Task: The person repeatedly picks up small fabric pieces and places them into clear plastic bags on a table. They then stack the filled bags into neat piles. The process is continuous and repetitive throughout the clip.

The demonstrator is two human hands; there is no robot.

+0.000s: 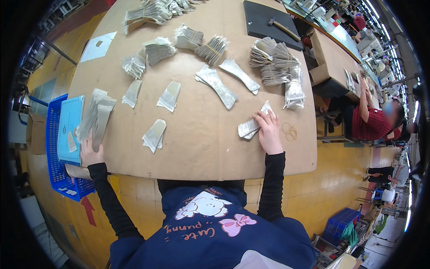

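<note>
Many thin, pale grey pieces make up the fanned stack [97, 112] at the left edge of the brown-topped table [197, 157] — long strips, slightly uneven at the edges, leaning over one another. Near the table's right side lie a few overlapping pieces [247, 129], whitish and crinkled, some crossing at an angle beneath the fingers.

The left hand [92, 153] is at the stack's lower end, its fingers against the strips and its thumb spread apart from them; whether it grips or only touches cannot be told. The right hand [268, 134] lies palm down over the overlapping pieces, fingers stretched out and only slightly parted. Its thumb is mostly hidden, so a pinch cannot be made out. Just beside it, to the right, lie loose rubber bands [291, 132].

Rows of banded bundles [211, 49] stand farther up the table, and a hammer [285, 29] rests on a black slab [257, 24]. At the left, a blue basket [54, 154] carries a light-blue lid [71, 117] with a small dark mark — too small to read. The person's navy shirt [192, 244] bears orange lettering, a white cartoon animal and a pink bow.
</note>
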